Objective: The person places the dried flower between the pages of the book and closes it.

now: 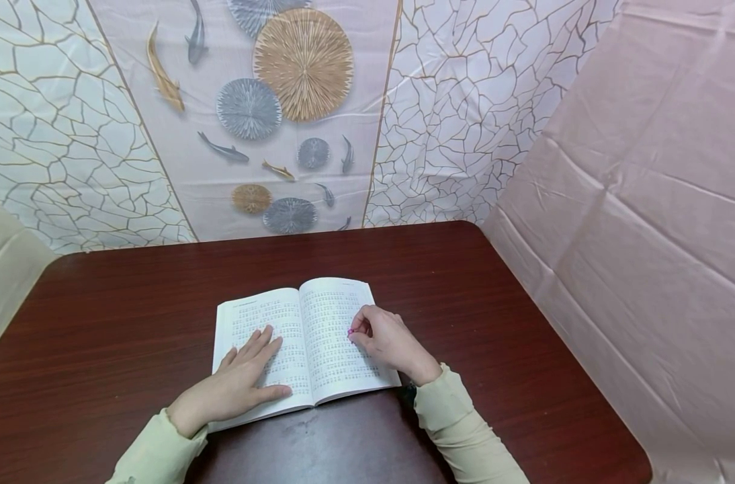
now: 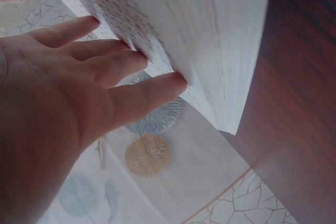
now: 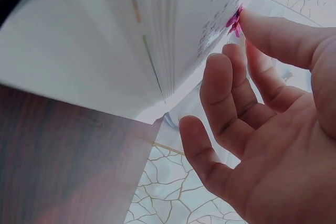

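An open book with printed text on both pages lies on the dark red-brown table. Spread fingers of my left hand rest on the left page, and in the left wrist view their fingertips touch the paper. Over the right page, my right hand pinches a small magenta, petal-like piece between thumb and index finger. This piece is right at the printed page in the right wrist view. The other fingers of the right hand are loosely bent.
The table extends around the book on all sides. Behind it hangs a patterned cloth with fish and round motifs. A plain pinkish cloth slopes down along the right edge.
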A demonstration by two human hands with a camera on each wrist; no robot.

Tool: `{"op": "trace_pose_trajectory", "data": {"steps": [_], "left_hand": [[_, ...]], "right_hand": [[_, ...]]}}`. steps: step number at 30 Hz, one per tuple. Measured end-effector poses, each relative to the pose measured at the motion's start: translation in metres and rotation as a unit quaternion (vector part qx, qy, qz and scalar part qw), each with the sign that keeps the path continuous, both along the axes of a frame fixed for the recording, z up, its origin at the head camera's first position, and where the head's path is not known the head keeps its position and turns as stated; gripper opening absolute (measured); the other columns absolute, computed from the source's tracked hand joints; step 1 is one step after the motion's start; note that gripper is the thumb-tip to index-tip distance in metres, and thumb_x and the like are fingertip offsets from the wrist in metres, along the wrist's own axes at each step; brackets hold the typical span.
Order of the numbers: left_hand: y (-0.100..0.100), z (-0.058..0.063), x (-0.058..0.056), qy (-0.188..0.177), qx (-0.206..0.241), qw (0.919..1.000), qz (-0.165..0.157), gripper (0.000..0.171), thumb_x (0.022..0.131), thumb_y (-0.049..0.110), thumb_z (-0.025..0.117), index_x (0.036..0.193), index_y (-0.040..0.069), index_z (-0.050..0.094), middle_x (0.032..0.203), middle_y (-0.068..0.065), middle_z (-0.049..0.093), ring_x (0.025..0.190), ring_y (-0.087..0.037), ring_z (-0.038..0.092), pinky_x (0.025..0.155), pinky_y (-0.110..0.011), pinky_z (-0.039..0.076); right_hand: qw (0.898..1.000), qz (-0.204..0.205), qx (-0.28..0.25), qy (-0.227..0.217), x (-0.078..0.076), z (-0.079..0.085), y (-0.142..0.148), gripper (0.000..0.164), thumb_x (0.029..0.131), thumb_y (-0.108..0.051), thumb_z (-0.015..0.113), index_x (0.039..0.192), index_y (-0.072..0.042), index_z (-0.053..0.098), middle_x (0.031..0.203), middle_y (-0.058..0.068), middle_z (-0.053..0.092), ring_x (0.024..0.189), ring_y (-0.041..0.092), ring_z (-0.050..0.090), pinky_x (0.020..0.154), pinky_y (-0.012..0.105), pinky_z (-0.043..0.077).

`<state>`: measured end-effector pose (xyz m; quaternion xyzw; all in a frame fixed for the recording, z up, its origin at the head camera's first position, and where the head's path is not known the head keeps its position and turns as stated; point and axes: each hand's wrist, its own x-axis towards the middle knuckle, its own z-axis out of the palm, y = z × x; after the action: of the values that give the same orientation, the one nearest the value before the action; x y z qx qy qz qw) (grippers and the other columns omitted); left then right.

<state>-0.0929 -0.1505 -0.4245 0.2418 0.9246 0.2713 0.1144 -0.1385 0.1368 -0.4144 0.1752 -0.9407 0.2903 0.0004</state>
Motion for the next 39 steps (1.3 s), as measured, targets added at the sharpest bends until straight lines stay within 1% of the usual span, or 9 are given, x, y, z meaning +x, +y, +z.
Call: {"op": "trace_pose_trajectory", "data": {"steps": [9,21,31,39], "left_hand": [[0.0003,0.0000,-0.0007,0.002,-0.001,1.0000,-0.002,0.087,0.088,0.051,0.067,0.148,-0.003,0.035,0.158,-0.023,0.016,0.145,-0.042,0.013,0.105,-0.072,0.014],[0.0007,0.0010,0.0001,-0.004,0.003,1.0000,0.002,0.087,0.088,0.051,0.067,0.148,-0.003,0.034,0.159,-0.023,0.016,0.145,-0.041,0.012,0.106,-0.071,0.013],[0.0004,0.0005,0.0004,0.003,0.001,1.0000,0.002,0.087,0.088,0.051,0.066,0.148,-0.003,0.035,0.158,-0.022,0.017,0.145,-0.042,0.013,0.105,-0.072,0.014],[0.0002,0.0000,0.0005,-0.001,0.000,1.0000,0.003,0.088,0.088,0.053,0.066,0.148,-0.002,0.035,0.159,-0.022,0.017,0.145,-0.041,0.013,0.105,-0.072,0.013]], "right_hand": [[1.000,-0.005,-0.004,-0.002,-0.0003,0.0004,0.0003,0.014,0.088,-0.016,0.073,0.084,-0.019,0.060,0.075,-0.008,0.056,0.067,0.006,0.052,0.063,0.024,0.046],[1.000,-0.007,-0.013,-0.006,0.0003,0.0004,0.0023,0.013,0.089,-0.018,0.072,0.084,-0.020,0.060,0.075,-0.008,0.056,0.067,0.007,0.053,0.063,0.024,0.046],[1.000,-0.009,-0.019,-0.014,0.0016,0.0003,0.0032,0.014,0.087,-0.020,0.075,0.085,-0.018,0.061,0.076,-0.007,0.057,0.069,0.008,0.053,0.064,0.025,0.046],[0.999,-0.012,-0.030,-0.014,0.0019,-0.0015,0.0046,0.014,0.087,-0.022,0.074,0.085,-0.019,0.060,0.077,-0.008,0.057,0.069,0.007,0.053,0.064,0.025,0.047]]}}
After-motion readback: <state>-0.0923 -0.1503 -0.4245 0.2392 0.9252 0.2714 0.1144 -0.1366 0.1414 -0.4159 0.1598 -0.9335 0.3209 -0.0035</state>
